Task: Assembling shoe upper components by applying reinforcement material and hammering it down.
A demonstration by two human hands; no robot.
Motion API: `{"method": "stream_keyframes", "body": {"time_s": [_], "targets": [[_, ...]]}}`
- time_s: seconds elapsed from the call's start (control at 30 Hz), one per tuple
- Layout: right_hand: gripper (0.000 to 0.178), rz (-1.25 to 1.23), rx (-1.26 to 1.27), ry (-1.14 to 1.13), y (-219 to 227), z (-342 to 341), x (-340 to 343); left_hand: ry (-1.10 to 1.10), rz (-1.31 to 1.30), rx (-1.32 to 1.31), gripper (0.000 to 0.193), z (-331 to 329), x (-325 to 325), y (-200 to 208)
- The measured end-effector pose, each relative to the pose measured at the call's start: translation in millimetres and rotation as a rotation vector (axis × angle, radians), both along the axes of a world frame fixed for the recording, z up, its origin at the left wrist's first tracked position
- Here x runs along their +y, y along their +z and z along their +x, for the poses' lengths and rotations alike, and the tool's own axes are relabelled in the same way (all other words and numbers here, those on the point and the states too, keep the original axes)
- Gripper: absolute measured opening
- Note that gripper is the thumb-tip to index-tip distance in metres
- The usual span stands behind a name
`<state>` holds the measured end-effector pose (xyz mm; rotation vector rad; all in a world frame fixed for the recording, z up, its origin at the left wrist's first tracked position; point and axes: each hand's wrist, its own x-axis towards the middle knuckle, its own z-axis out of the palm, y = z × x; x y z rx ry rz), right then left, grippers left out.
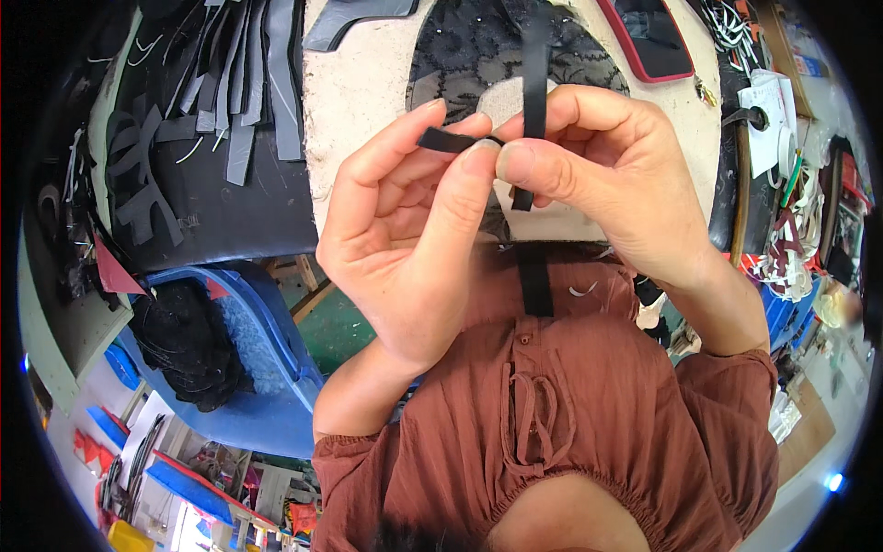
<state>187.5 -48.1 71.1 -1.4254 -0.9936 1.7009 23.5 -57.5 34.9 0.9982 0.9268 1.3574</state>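
Observation:
In front of my chest, both hands pinch a narrow black strap. My left hand has thumb and fingers closed at a short bent end that points left. Thumb tip to thumb tip with it, my right hand grips the strap where a longer length runs upright past the fingers. Whether the short end and the upright length are one piece is hidden behind the fingertips. Below the hands, another black strip lies against the brown-red shirt. Behind the hands rests a dark, lace-patterned rounded piece on a cream board.
Grey and black cut strips lie on the dark table at the left, near grey scraps. A red-cased phone is at the upper right. A blue chair with a black bundle stands lower left. White cords hang at the right.

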Motion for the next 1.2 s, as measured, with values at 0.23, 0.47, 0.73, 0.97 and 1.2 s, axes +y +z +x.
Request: {"method": "stream_keyframes", "body": {"time_s": [0.23,0.47,0.73,0.97,1.2], "targets": [[0.01,0.303,-0.345,0.011,-4.5,23.8,-9.3,-0.305,0.733,1.113,0.035,-66.3,23.0,-19.9],[0.012,0.008,-0.278,0.168,-10.5,9.9,-22.5,-0.332,0.628,1.217,0.028,-61.8,25.6,-29.5],[0.015,-0.109,-0.276,0.221,-23.1,-8.8,-27.2,-0.371,0.613,1.181,0.027,-65.0,32.9,-27.2],[0.014,-0.118,-0.36,0.185,-32.5,-16.7,-30.1,-0.365,0.617,1.147,0.025,-68.8,30.6,-32.9],[0.015,-0.077,-0.444,0.206,-26.7,-21.1,-28.1,-0.359,0.603,1.135,0.023,-69.9,30.5,-33.2]]}}
